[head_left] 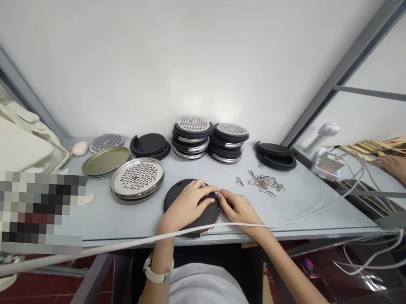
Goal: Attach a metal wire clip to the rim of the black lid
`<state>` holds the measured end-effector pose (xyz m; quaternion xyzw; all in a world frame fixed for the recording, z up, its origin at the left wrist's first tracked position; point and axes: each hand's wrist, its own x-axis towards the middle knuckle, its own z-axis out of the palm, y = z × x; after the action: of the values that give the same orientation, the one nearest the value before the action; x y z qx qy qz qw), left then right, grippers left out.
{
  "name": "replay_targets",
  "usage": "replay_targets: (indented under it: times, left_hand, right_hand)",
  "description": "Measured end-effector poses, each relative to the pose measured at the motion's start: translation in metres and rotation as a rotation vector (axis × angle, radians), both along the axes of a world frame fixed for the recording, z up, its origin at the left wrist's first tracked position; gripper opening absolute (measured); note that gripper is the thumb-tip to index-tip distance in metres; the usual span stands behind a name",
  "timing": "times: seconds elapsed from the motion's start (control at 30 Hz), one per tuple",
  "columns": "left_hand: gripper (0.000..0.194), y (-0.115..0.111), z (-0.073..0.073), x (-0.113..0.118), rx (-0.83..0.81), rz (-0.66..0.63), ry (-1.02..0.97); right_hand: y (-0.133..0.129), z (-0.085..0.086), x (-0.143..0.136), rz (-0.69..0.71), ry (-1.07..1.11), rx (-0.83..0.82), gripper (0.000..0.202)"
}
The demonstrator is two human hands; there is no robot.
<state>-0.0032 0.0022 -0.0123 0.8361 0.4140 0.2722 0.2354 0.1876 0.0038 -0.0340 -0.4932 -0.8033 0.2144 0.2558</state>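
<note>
A round black disc (176, 191) with a shiny metal rim at its lower right lies near the table's front edge. My left hand (193, 202) rests over it, fingers spread, thumb and fingertips near its right side. At that same side, my right hand (238, 208) pinches something small and metallic, too small to make out. A loose pile of silver clips (265, 182) lies to the right. Perforated silver discs (137, 178) and a gold-coloured lid (106, 161) are to the left. Behind stand two stacks of black and silver discs, the left stack (192, 137) and the right stack (229, 142).
Black discs lie at the back left (150, 145) and back right (275, 152). A white cable (298, 219) crosses in front of my wrists. Cream bags (14, 140) lie at the left. Beyond the rack post, another person's hand (399, 166) is near brown strips.
</note>
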Motion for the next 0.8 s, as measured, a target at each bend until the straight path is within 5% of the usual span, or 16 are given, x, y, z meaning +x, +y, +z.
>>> replay_targets:
  times: [0.8]
  left_hand:
    - [0.031,-0.0001,-0.0008,0.0006,0.005,0.014,0.013]
  right_hand:
    - [0.0005,-0.0016,-0.0016,-0.059,-0.024,0.02,0.028]
